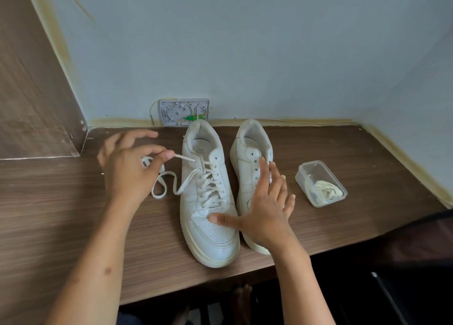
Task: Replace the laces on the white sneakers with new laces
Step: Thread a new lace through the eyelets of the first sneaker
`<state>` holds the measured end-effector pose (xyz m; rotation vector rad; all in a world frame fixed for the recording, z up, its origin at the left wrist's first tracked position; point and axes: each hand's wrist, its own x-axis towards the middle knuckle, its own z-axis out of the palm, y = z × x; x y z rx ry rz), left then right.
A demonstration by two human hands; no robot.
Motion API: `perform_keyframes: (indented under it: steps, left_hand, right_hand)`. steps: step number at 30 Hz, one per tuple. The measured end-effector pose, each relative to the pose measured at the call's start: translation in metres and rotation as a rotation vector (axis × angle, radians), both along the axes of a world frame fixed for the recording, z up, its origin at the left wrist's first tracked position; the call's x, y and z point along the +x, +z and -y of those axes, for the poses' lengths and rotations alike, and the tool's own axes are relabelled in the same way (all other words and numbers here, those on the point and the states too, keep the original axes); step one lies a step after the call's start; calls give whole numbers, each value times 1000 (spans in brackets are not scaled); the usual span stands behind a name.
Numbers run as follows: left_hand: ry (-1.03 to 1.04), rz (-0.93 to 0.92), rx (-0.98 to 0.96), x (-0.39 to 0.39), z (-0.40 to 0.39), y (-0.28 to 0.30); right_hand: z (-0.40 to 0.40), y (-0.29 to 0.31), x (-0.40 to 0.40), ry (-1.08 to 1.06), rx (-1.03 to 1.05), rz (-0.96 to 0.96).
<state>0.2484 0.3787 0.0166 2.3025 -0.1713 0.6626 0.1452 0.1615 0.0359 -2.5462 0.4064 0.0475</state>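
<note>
The tip of the lace (182,156) is pinched between thumb and finger of the left hand (127,164). The pinch is narrow and holds only the lace end. From the pinch, the lace runs right into the top hole of the left shoe (208,197). The rest of it lies in loose loops just below and behind the pinch, on the table (61,202).

The lace looks soft, thin and light. It is best held at its stiff tip, so it can be pulled or pushed through the holes. A hard pull may drag the shoe, since the shoe looks light too.

The right hand (266,211) is spread flat, fingers straight. Its thumb is pressed on the toe of the left shoe, and its fingers lie over the right shoe (247,167), which shows bare holes.

Far right of the pinch, a clear box (321,183) with a rolled lace inside is seen. A wall plate (183,112) is set behind the shoes. Nothing seems to block the pinch.
</note>
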Motion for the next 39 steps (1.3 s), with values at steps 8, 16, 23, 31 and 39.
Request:
perform_keyframes:
  steps: [8,16,23,31,39]
  left_hand:
    - [123,-265,-30,4,-31,-6]
    - [-124,-468,-70,1,-34,2]
    - [-83,-570,304,-7,-25,2]
    - [-301,-673,212,-11,-28,6]
    - [-875,-602,-387,-26,-16,37]
  right_hand:
    - [1,-1,0,1,7,8]
    - [0,-1,1,-6,8,-2]
    - [0,2,-1,-7,13,-10]
    - [-1,3,-1,-16,23,9]
    - [-20,4,-3,108,46,490]
